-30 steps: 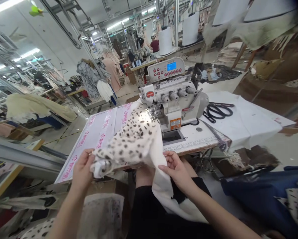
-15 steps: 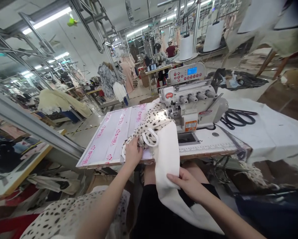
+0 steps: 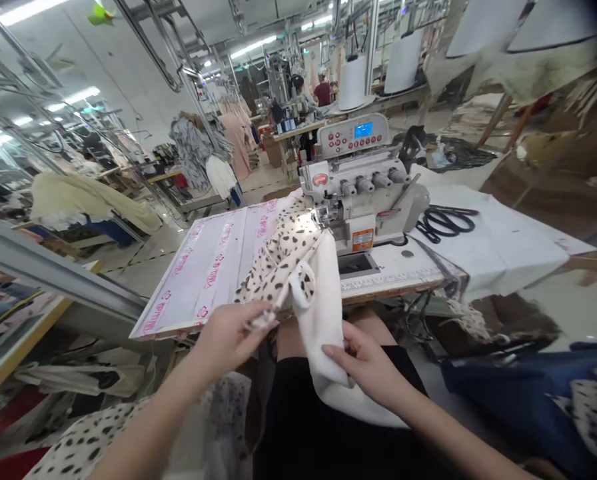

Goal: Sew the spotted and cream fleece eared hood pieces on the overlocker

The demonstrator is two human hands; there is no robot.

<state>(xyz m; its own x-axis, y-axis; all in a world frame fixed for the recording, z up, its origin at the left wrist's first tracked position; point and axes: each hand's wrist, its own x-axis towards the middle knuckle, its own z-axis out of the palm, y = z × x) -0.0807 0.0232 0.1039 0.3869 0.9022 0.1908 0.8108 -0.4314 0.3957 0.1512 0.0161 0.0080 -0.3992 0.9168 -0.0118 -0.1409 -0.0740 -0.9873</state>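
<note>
My left hand (image 3: 236,332) pinches the near edge of a cream fabric with dark spots (image 3: 283,250) at the table's front edge. My right hand (image 3: 361,357) grips the side of a white fabric strip (image 3: 323,287), thumb on top, above my lap. Both fabrics run up to the lit needle area of a white overlock sewing machine (image 3: 366,190), where they lie together. A white-edged loop of the spotted fabric (image 3: 302,283) hangs between my hands. The strip's lower end drapes over my lap.
The machine stands on a table (image 3: 193,267) covered with red-printed plastic. Black scissors (image 3: 446,223) lie right of it. White thread cones (image 3: 353,83) stand behind. More spotted fabric (image 3: 86,440) is piled at lower left. A person in dark red (image 3: 322,92) is far back.
My left hand has moved toward me and left, off the table, drawing the spotted fabric's edge out flatter. My right hand still holds the white strip. The view has shifted slightly.
</note>
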